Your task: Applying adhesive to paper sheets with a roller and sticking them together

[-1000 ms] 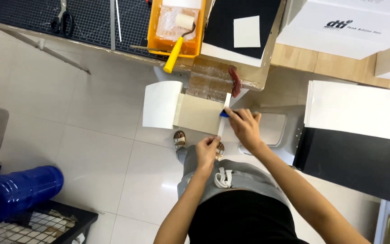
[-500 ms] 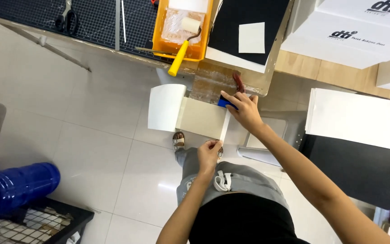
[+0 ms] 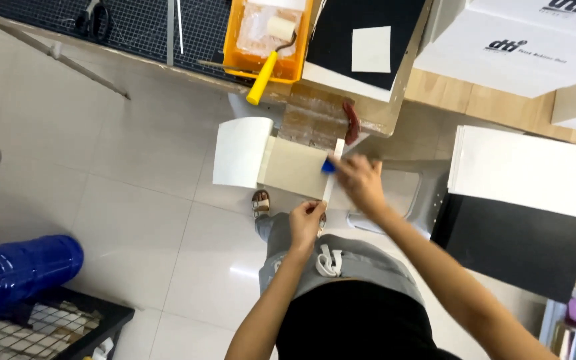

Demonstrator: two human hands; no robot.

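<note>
Only 1 view is given, from a camera worn on the person's head. It looks almost straight down along the person's own body, so the torso and both forearms rise from the bottom edge and the hands sit near the middle of the frame, fairly close to the lens. Farther below lies the tiled floor [image 3: 121, 200], filling the left half. The top of the frame faces forward onto the edge of the worktop [image 3: 475, 100], seen from above. No second view shares the scene.
</note>
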